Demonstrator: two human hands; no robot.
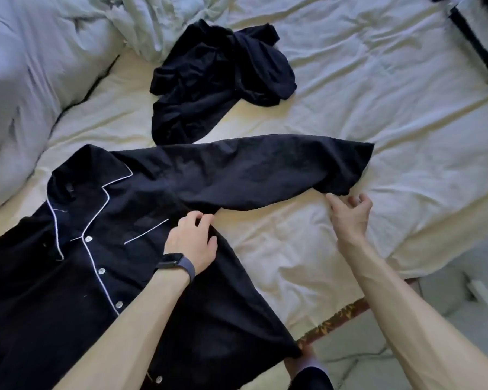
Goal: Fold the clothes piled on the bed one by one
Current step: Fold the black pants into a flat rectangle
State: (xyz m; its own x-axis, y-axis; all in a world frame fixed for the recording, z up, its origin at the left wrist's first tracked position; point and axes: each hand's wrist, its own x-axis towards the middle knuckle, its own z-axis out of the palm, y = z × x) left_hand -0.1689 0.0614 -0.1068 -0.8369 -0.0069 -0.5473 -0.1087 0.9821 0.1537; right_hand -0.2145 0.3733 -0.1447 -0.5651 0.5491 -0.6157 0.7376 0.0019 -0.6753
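1. One duvet (26, 94), pale and bunched, lies along the left side of the bed.
2. One dark shirt (54, 291) with white piping is spread front-up on the near left part of the sheet, collar toward the duvet, hem toward the viewer. This is the garment being worked on.
3. Four pale buttons (102, 271) show in a line down the shirt's closed front. The lowest sits near the bottom edge of the view.
4. One dark watch (178, 264) is worn on the left wrist.
5. The left hand (190, 240) rests palm-down on the shirt where the sleeve joins the body, fingers bent onto the cloth and thumb out to the side. Whether it pinches the fabric or only presses it cannot be told.
6. One pile (217, 80) of crumpled dark clothes lies farther up the bed, beyond the shirt. Its near edge is just beside the sleeve. The number of garments in it cannot be counted.
7. One sleeve (265, 170) of the shirt stretches out to the right, flat on the sheet. The other sleeve runs off the left edge.
8. The right hand (350, 215) is released and holds nothing, fingers loosely spread. It is just below the sleeve's cuff, with the index fingertip at the cuff's edge.
9. One cream sheet (406, 108), wrinkled, covers the bed.
10. One dark-edged object (476, 46) lies at the far right corner; its kind is unclear.
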